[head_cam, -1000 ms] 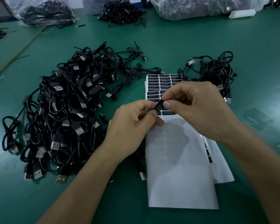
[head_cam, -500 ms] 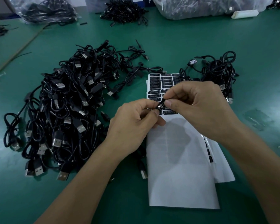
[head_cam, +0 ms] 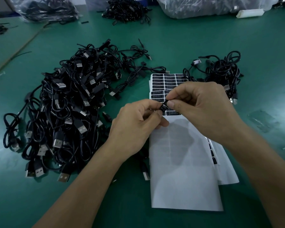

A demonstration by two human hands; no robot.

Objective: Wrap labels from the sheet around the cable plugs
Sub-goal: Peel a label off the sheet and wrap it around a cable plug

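A small black cable plug with a black label [head_cam: 164, 106] sits between both hands, above the white label sheet [head_cam: 184, 170]. My left hand [head_cam: 135, 127] pinches the plug from the left with thumb and fingers. My right hand [head_cam: 202, 109] pinches the label on it from the right with thumb and forefinger. The rows of black labels [head_cam: 166, 81] fill the far end of the sheet; its near part is bare backing. The plug's cable hangs hidden under my left hand, with a USB end [head_cam: 146, 176] showing below.
A big heap of black USB cables [head_cam: 64, 112] lies to the left on the green table [head_cam: 171, 43]. A smaller heap of cables [head_cam: 220, 71] lies at the right behind my right hand. Plastic bags with cables [head_cam: 44, 9] and another cable pile [head_cam: 125, 9] stand at the back.
Both hands stay in place on the plug; the right fingers have shifted slightly along the label. The view moved a little.
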